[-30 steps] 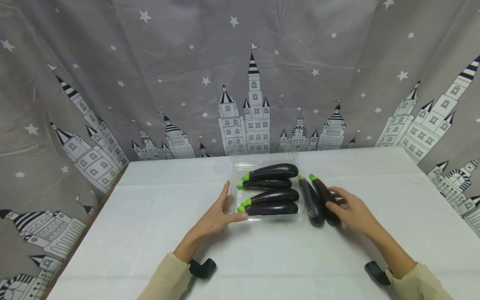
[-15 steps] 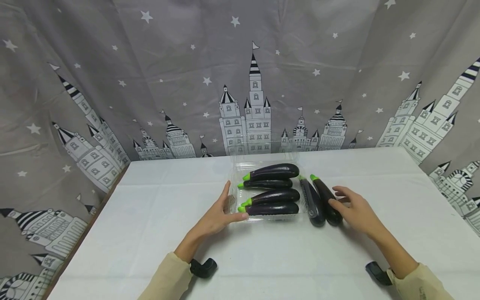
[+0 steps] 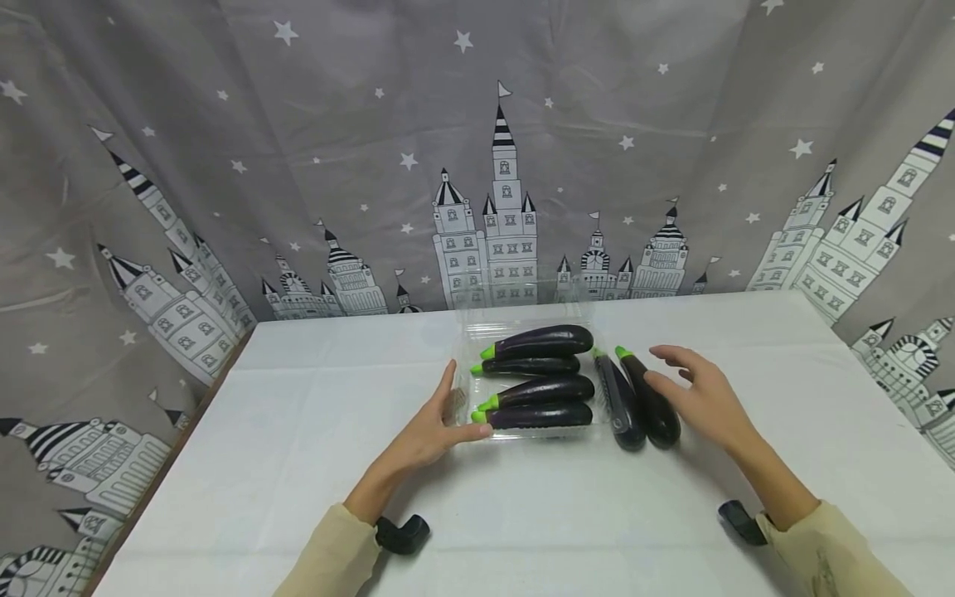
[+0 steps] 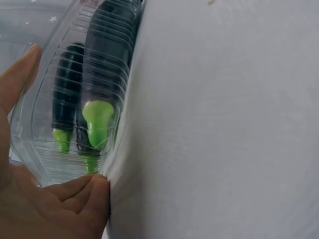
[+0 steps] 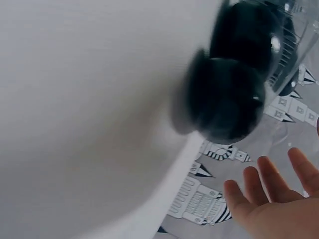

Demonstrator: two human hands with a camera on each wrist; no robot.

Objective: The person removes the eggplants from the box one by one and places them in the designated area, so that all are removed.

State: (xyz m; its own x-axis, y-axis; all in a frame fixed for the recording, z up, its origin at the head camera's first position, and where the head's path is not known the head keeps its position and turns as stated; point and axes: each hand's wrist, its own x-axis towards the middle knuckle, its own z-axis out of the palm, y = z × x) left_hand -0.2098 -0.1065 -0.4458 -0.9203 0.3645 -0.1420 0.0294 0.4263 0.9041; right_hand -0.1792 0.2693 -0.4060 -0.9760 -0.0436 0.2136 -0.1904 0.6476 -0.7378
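Note:
A clear plastic box (image 3: 477,330) with its lid raised at the back stands on the table, several eggplants (image 3: 548,342) lying across it. At its left end, my left hand (image 3: 425,433) grips the box by the corners, thumb at the front; the left wrist view shows fingertips (image 4: 97,194) curled at the lower edge. Two more eggplants lie side by side against the right of the box, an inner eggplant (image 3: 621,406) and an outer eggplant (image 3: 653,406). Beside the outer one, my right hand (image 3: 705,402) has spread, loosely bent fingers and holds nothing.
A white cloth (image 3: 313,414) covers the table. Behind it hangs a grey curtain (image 3: 358,99) with castles and stars, close to the raised lid. Black wrist mounts (image 3: 403,536) sit at both cuffs.
My right hand has come off the outer eggplant and shifted slightly back, its fingers spreading. Both loose eggplants lie where they were. My left hand has kept its place on the box.

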